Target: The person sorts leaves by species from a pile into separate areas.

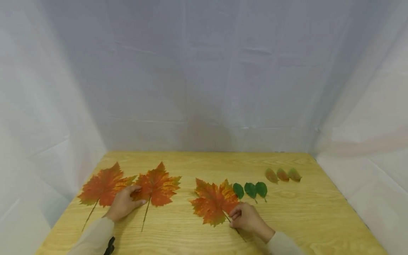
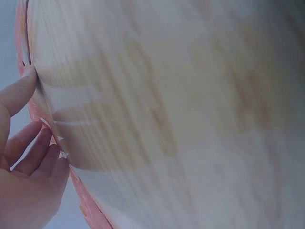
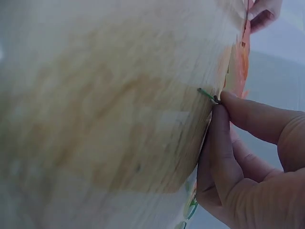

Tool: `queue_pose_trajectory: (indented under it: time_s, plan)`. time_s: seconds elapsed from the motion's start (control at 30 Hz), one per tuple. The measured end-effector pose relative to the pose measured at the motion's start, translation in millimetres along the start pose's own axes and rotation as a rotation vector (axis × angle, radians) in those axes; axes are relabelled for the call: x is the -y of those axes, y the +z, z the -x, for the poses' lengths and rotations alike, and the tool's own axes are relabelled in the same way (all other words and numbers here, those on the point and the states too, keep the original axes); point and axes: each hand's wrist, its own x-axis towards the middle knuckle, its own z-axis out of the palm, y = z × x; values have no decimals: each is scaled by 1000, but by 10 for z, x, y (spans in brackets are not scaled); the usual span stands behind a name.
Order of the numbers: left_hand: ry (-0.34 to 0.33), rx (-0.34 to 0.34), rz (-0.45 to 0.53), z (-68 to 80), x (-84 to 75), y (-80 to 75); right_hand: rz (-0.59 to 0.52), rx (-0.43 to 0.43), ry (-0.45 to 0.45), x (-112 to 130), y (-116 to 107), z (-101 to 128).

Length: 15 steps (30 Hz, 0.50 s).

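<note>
We seem to be lining up maple leaves on the counter: our right hand pinches the third maple leaf's stem, our flat left hand presses the second maple leaf, so next comes sliding it closer.

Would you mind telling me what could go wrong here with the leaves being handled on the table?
The right hand pinches only the thin stem of the third maple leaf; pulling might bend or snap it. That leaf's edge lies close to the small green leaves, so sliding it could nudge their row. The left hand rests across two maple leaves and might drag both.
</note>
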Motion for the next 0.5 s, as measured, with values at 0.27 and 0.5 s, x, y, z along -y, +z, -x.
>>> queue_pose_trajectory:
  time_s: [0.27, 0.5]
  plan:
    - [-7, 9, 0, -3, -9, -11, 20, 1, -50, -15, 1, -9]
    - [-11, 19, 0, -1, -22, -21, -86, 29, -10, -49, -60, -10]
